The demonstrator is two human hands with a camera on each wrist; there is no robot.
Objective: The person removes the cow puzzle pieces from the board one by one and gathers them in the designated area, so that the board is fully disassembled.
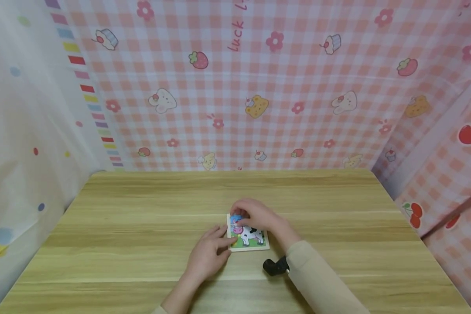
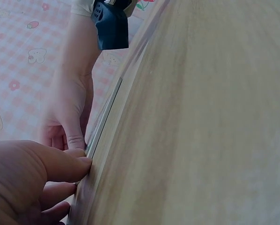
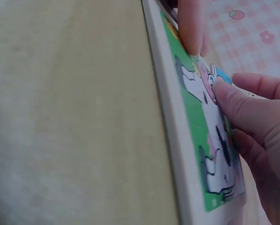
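A cow-picture puzzle (image 1: 255, 238) lay flat on the wood-grain worktop (image 1: 141, 244), between and partly beneath the two hands. The left hand (image 1: 209, 252) was at the puzzle's left side, its fingers (image 1: 225, 242) loosely extended and somewhat spread, grasping nothing; one fingertip pressed the picture face near the cow's head, and the thumb was at the near left corner. The right hand (image 1: 259, 216) reached over the far left part, its fingers nearly closed: thumb and fingertips pinched a puzzle piece (image 3: 222, 73) with blue on it, beside the cow's face. Whether that piece was fully clear of the board could not be determined. A black device (image 1: 275, 266) was at the cuff of the beige right sleeve (image 1: 323, 279).
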